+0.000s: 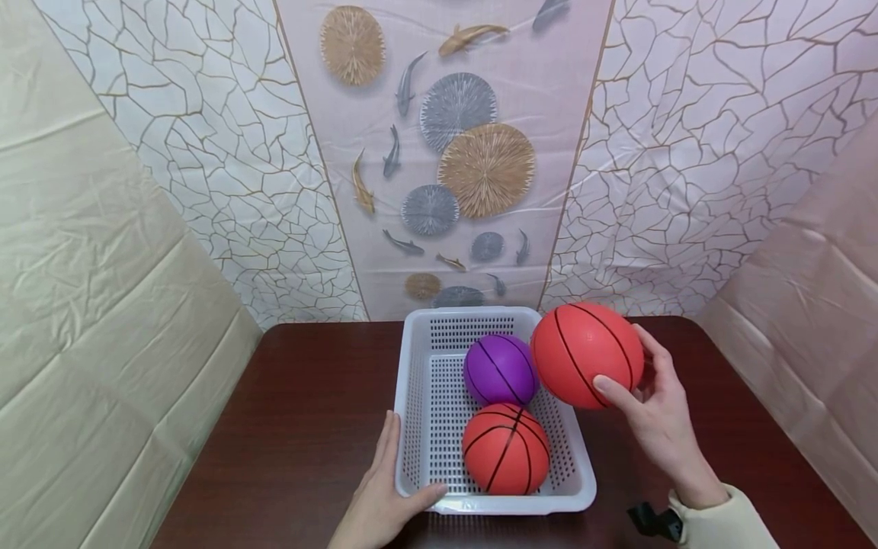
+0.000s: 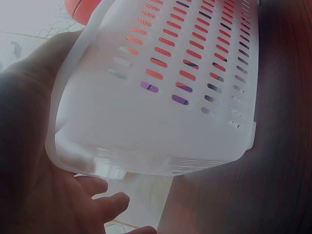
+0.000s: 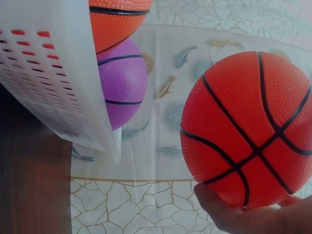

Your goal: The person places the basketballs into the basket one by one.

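The right hand (image 1: 661,415) held a red ball (image 1: 586,354) with its fingers and thumb curled round it, lifted just above the right rim of the white basket (image 1: 418,427). The left hand (image 1: 379,496) lay with straight fingers along the basket's near left corner, thumb on the front rim. Inside sat 2 balls: a purple ball (image 1: 499,370) behind an orange-red ball (image 1: 505,448). The basket stood on the dark desk (image 1: 302,427).
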A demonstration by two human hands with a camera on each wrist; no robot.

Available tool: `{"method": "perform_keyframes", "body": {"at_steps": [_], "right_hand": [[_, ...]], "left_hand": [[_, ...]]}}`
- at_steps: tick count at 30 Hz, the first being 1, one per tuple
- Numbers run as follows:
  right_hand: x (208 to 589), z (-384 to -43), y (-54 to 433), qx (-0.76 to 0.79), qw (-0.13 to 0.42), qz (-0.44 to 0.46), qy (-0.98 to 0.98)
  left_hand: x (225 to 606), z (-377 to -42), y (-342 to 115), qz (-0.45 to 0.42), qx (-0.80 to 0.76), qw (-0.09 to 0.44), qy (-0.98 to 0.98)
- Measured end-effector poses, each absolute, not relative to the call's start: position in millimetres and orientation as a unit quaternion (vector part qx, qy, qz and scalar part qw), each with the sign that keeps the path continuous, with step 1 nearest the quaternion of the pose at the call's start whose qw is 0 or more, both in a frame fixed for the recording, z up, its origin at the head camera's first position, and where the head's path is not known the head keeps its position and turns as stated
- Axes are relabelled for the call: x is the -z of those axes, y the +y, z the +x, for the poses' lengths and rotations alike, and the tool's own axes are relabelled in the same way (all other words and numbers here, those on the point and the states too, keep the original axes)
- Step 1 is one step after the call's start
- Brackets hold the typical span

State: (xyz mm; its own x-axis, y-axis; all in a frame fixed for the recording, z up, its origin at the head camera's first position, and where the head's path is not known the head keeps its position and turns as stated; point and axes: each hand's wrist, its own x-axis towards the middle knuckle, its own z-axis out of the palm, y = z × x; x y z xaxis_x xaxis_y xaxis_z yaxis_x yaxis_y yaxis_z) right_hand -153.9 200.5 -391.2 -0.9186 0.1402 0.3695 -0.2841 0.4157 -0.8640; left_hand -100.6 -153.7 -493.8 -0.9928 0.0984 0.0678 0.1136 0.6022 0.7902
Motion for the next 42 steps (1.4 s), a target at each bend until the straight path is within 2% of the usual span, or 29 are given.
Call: {"method": "perform_keyframes", "body": {"at_steps": [8, 16, 37, 42], "right_hand": [[396.0, -153.7, 195.1, -0.518, 0.163, 0.057, -0.838], [400.4, -153.6, 194.4, -0.472, 0.099, 0.132, -0.866], [402.3, -148.1, 218.5, -0.433, 0.160, 0.116, -0.879], [406.0, -147.1, 224.2, -0.431, 0.157, 0.103, -0.883]], "left_hand": [[493.8, -99.5, -152.7, -0.060, 0.445, 0.010, -0.893], [493.8, -98.8, -152.3, -0.060, 0.442, 0.013, -0.895], [494.5, -100.0, -153.1, -0.064, 0.444, 0.022, -0.894], [494.6, -101.0, -153.1, -0.061, 0.447, 0.018, -0.892]]}}
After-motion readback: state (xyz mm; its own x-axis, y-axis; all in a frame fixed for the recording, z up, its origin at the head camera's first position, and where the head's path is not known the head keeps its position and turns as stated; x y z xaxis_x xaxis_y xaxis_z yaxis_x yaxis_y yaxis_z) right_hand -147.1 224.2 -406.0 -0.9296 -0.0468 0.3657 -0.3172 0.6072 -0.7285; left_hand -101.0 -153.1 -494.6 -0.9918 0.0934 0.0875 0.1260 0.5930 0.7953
